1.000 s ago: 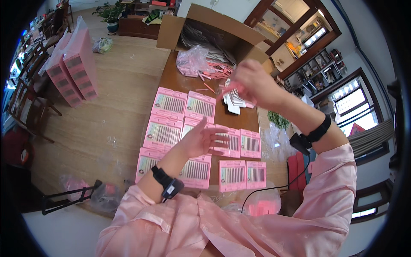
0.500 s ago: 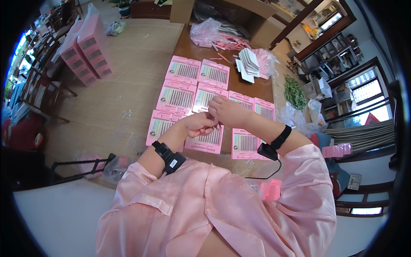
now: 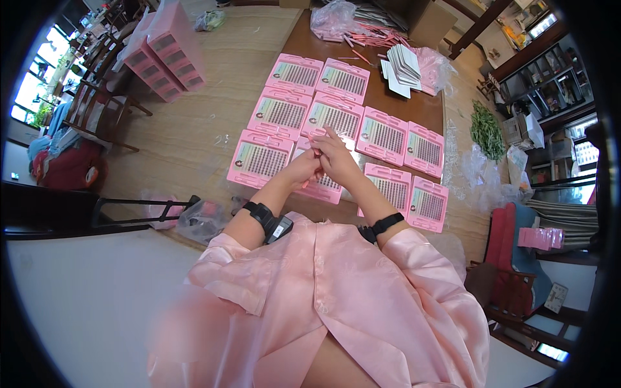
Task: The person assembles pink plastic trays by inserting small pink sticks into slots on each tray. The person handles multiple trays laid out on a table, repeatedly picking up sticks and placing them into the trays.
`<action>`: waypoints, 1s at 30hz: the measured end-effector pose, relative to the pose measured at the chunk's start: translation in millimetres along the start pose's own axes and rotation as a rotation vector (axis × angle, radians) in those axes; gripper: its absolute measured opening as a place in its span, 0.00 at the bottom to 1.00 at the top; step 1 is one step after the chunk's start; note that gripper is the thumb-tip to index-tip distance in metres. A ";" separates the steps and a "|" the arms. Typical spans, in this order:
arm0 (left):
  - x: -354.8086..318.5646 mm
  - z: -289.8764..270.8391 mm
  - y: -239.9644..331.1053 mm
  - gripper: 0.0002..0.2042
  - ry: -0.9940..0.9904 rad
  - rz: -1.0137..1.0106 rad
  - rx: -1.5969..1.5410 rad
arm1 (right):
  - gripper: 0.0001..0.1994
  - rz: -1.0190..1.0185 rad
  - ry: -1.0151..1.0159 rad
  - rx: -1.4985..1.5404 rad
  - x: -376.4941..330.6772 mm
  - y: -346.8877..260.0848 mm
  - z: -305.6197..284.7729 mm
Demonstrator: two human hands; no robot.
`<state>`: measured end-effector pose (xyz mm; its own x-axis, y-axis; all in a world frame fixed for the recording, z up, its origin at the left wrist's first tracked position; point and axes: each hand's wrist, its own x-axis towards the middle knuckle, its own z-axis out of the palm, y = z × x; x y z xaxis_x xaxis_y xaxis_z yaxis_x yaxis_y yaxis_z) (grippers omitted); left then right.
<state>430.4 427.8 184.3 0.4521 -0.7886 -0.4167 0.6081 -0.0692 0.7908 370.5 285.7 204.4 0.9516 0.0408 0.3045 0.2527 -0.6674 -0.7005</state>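
Observation:
Both my hands meet over the near middle of the pink flat cases of lash clusters. My left hand is closed around slim pink sticks, one end poking out below its fingers. Over it lies my right hand, thumb and fingers bent toward a pink stick between the hands; its upper fingers stretch out loosely. What exactly the fingertips grip is partly hidden. Beneath the hands is a partly covered pink lash case. Just beyond them lies another lash case, with a further lash case to the left.
Several more lash cases cover the brown table. At its far end are a heap of pink sticks, a stack of white cards and plastic bags. Pink drawer units stand on the floor at left, near a wooden chair.
The view has shifted, so the table sits higher and further right. My right hand's fingers have loosened from a tight pinch and spread over my left hand, which stays closed on the pink sticks.

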 end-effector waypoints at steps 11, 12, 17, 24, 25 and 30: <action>41.5 15.7 -44.9 0.11 0.225 0.417 0.769 | 0.08 0.137 0.055 -0.451 1.0 28.2 -13.8; 45.6 15.6 -45.2 0.11 0.220 0.422 0.732 | 0.07 0.180 0.048 -0.401 6.8 32.7 -15.7; 58.4 8.9 -30.6 0.16 0.244 0.349 0.743 | 0.05 0.142 0.093 -0.223 40.9 45.6 -32.6; -12.1 -67.9 -21.0 0.23 0.480 0.160 0.387 | 0.07 0.651 0.427 0.693 19.6 57.4 -45.9; -25.2 -82.8 -22.5 0.22 0.543 0.131 0.299 | 0.08 0.729 0.383 0.815 11.2 61.7 -41.9; -50.9 -156.8 -24.2 0.19 0.785 0.158 0.301 | 0.09 0.983 0.239 0.937 2.5 73.7 17.9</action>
<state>495.0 565.5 116.2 0.9057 -0.1586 -0.3932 0.3508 -0.2406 0.9050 394.7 249.9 141.9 0.7769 -0.3427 -0.5283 -0.3867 0.4024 -0.8298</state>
